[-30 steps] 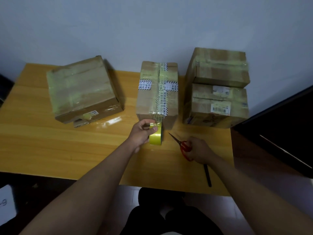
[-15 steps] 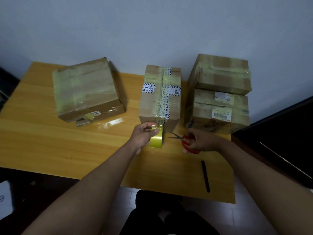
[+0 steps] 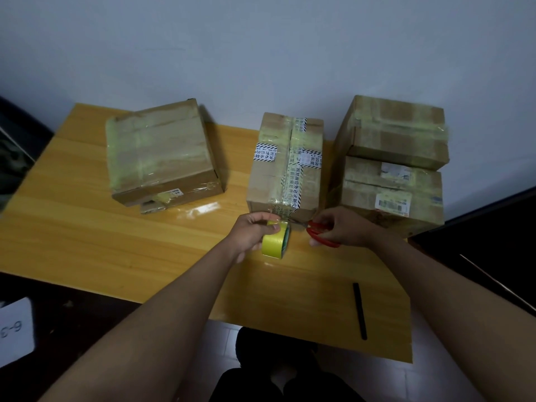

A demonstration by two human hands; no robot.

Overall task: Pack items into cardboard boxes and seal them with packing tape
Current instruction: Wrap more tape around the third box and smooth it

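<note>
now four taped boxes (image 3: 285,166) sit closed.

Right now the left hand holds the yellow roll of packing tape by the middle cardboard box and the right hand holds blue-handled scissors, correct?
Nearly. The head view shows the scissors in the right hand have red handles, not blue. The left hand does hold the yellow roll of packing tape by the middle cardboard box.
</note>
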